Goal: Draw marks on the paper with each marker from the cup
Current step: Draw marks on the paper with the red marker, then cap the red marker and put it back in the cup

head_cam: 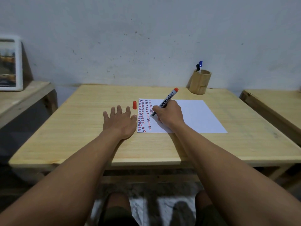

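A white paper lies on the wooden table, its left part filled with columns of short red, black and blue marks. My right hand holds a red permanent marker with its tip down on the paper among the marks. The marker's red cap lies on the table just left of the paper. My left hand rests flat on the table with fingers spread, its thumb at the paper's left edge. A wooden cup at the back right holds a blue marker and a black marker.
A second wooden table stands close on the right and a lower one on the left, bearing a framed picture against the wall. My knees show below the table's front edge.
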